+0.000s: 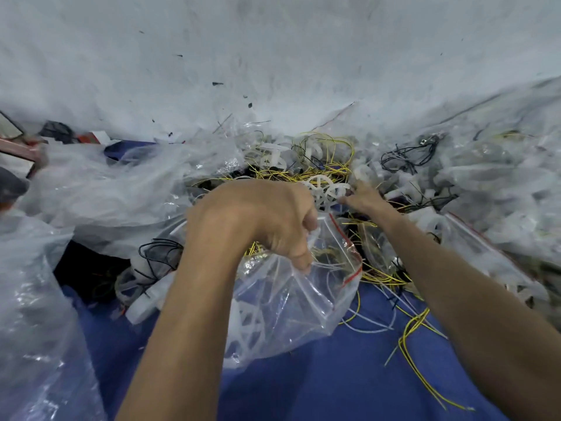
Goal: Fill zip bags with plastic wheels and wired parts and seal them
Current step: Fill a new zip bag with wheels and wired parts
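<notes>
Zip bag (288,299) amid tangled yellow wires (321,165)

The blue cloth (318,387) is bare low in the middle, so there is room to pass there. Loose yellow wires (406,338) lie across its right part. A tangled heap of wires and wheels (318,165) blocks the far side. Crumpled clear plastic (100,189) crowds the left, and filled bags (501,177) crowd the right.

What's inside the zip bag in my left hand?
White spoked plastic wheels show through the clear zip bag, gripped by the left hand. The forearm covers its left part.
</notes>
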Action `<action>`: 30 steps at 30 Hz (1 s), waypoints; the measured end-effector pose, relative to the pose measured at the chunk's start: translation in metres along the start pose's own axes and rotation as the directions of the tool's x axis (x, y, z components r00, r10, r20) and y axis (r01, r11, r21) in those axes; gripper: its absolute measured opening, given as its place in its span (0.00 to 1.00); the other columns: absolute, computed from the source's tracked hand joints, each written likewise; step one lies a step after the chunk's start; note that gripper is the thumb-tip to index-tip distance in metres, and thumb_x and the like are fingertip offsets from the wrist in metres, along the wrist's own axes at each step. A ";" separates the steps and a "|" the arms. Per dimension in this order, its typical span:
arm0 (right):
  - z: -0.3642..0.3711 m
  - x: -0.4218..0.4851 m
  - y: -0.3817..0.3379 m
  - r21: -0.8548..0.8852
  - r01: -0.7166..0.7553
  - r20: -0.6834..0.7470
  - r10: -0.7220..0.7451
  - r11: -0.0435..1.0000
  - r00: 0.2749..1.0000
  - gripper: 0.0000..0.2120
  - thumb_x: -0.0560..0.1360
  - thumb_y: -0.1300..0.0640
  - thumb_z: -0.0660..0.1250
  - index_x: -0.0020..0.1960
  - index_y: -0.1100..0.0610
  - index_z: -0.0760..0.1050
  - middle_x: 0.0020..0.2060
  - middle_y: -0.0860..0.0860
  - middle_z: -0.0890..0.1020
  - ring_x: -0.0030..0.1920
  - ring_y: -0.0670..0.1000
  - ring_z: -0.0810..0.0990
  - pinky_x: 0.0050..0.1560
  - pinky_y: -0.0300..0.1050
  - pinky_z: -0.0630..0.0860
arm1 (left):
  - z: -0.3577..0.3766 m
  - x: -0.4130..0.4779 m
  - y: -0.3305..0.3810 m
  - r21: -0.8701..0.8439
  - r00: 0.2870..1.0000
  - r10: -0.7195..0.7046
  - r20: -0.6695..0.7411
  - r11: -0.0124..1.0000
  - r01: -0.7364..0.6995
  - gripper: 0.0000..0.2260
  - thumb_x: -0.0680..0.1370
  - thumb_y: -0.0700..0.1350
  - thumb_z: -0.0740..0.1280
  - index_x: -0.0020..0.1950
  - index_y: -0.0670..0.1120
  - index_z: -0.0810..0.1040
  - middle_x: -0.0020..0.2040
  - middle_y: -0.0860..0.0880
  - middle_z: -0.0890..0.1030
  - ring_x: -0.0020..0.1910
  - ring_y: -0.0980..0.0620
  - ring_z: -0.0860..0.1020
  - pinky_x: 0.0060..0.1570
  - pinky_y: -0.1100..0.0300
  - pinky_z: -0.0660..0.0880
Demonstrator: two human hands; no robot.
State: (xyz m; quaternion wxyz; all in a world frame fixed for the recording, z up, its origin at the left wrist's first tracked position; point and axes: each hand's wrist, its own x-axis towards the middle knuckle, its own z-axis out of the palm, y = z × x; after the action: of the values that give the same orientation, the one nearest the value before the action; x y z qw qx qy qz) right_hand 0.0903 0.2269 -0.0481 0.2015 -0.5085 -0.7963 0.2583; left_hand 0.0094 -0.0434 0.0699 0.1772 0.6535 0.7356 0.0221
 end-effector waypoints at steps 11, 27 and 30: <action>-0.029 -0.041 -0.023 0.538 0.110 -0.059 -0.093 0.835 0.994 0.14 0.77 0.49 0.64 0.54 0.60 0.73 0.50 0.54 0.80 0.48 0.53 0.80 0.56 0.50 0.75 | 0.001 -0.004 -0.003 -0.032 1.000 0.007 0.021 0.999 -0.007 0.26 0.68 0.49 0.76 0.65 0.52 0.73 0.44 0.62 0.77 0.40 0.63 0.73 0.38 0.68 0.64; -0.066 -0.183 -0.058 0.982 -0.181 0.171 -0.634 0.049 0.754 0.12 0.67 0.56 0.69 0.49 0.57 0.83 0.49 0.53 0.83 0.50 0.51 0.81 0.44 0.43 0.79 | -0.008 -0.017 0.006 0.018 0.998 0.063 -0.008 0.998 -0.063 0.25 0.73 0.40 0.70 0.68 0.52 0.72 0.35 0.61 0.72 0.23 0.70 0.71 0.20 0.77 0.62; -0.071 -0.190 -0.058 0.924 0.098 0.203 -0.690 0.370 0.695 0.08 0.62 0.58 0.73 0.42 0.54 0.84 0.43 0.51 0.84 0.48 0.48 0.81 0.49 0.42 0.77 | -0.012 -0.024 -0.001 0.060 0.993 0.068 -0.092 0.996 -0.062 0.25 0.73 0.40 0.69 0.68 0.55 0.70 0.46 0.61 0.75 0.39 0.64 0.74 0.30 0.77 0.67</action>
State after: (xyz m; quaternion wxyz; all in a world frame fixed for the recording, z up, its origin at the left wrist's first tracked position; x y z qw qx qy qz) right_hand 0.1671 0.0480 0.0328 0.2403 -0.0130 -0.6753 0.6972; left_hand 0.0068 -0.0647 0.0866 0.1230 0.6802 0.7217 0.0375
